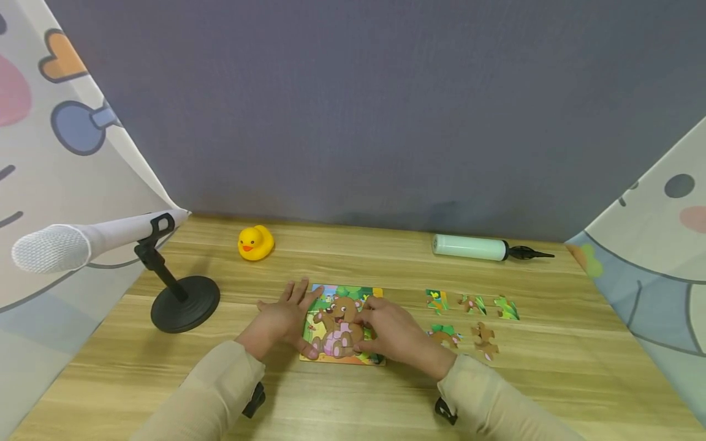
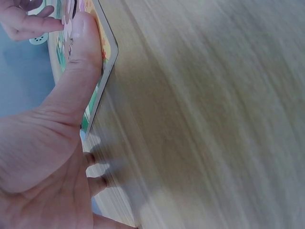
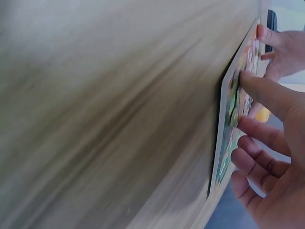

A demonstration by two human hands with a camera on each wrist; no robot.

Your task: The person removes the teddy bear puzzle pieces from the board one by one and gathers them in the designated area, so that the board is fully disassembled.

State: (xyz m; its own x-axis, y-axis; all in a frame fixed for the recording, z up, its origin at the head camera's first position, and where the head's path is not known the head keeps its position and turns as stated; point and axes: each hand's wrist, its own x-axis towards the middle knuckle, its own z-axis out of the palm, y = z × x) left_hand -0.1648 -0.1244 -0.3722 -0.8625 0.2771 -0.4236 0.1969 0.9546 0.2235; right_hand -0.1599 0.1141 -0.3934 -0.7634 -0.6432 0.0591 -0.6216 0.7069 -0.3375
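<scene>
The step in hand appeared to be seating a puzzle piece (image 3: 233, 106) on the puzzle board (image 1: 342, 360), which lay flat on the table (image 1: 342, 404) between the two hands; five loose pieces (image 1: 485, 342) lay near it toward three o'clock, suggesting the work was part-way along. The next move seemed to call for lining that piece up with its neighbours and pressing it level. The right hand (image 1: 394, 331), angled in from five o'clock, pinched the piece between parted thumb and forefinger, its other fingers bent. The left hand (image 1: 282, 321), angled in from seven o'clock, was spread wide, grasping nothing, its straight thumb resting on the board's seven-o'clock corner.
</scene>
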